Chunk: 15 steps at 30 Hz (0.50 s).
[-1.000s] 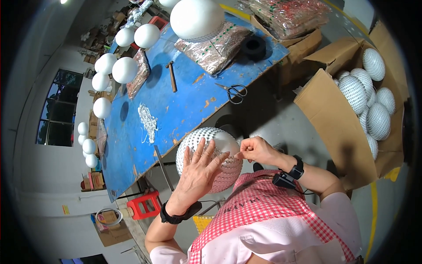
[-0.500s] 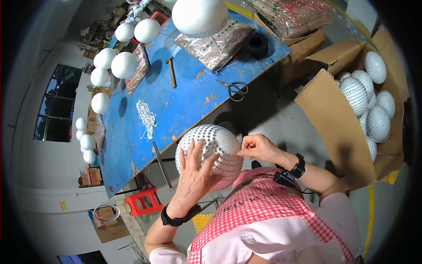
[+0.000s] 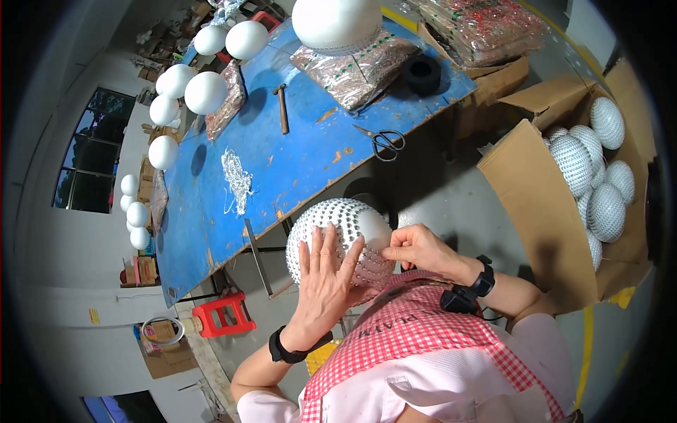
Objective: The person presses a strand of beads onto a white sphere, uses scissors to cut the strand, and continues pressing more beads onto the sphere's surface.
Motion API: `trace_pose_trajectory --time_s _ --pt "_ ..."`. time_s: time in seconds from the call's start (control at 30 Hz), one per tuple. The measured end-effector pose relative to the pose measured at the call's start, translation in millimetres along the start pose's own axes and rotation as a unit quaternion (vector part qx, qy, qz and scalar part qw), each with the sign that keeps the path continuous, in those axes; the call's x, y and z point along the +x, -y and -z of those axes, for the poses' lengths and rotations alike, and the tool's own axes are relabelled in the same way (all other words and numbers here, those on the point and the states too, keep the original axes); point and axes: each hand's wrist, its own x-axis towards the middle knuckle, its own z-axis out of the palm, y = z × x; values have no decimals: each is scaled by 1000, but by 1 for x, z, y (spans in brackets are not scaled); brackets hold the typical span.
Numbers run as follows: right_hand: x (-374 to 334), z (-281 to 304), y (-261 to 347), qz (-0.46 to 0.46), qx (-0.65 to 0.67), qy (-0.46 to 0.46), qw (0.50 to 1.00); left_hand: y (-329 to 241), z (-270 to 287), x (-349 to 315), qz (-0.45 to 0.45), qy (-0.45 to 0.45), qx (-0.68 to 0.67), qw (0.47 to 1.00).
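Observation:
A large white ball (image 3: 331, 215) studded with rows of silvery beads or stones rests against my apron, in front of the table edge. One side of it is a smooth, bare white patch (image 3: 375, 230). My left hand (image 3: 324, 278) lies on the near side of the ball, its fingers stretched out and spread over the studs. At the right edge of the bare patch, my right hand (image 3: 423, 248) is closed in a pinch touching the ball. Whatever sits between those fingertips is too small to make out.
On the blue table (image 3: 296, 169) lie scissors (image 3: 381, 141), a hammer (image 3: 283, 111), a silvery bundle of strands (image 3: 236, 180) and a black tape roll (image 3: 421, 73). A big white ball (image 3: 337, 25) sits on a plastic-wrapped pack (image 3: 349, 67). At right, a carton (image 3: 532, 204) holds several studded balls (image 3: 606, 204).
The view has shifted slightly. My left hand's fingers lie flatter and closer together on the ball. My right hand's pinch has moved a little lower along the bare patch's edge.

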Motion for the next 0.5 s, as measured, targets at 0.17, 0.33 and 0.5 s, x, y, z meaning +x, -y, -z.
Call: trace_pose_trajectory --time_s 0.17,0.33,0.5 --pt "2 0 -5 38 -6 -6 999 21 -1 -3 11 -24 -124 992" --pt "4 4 -6 52 -11 -4 999 19 7 0 -17 -57 -82 995" --pt "0 -1 6 -41 54 52 996 28 -4 -8 -55 -62 -62 995"
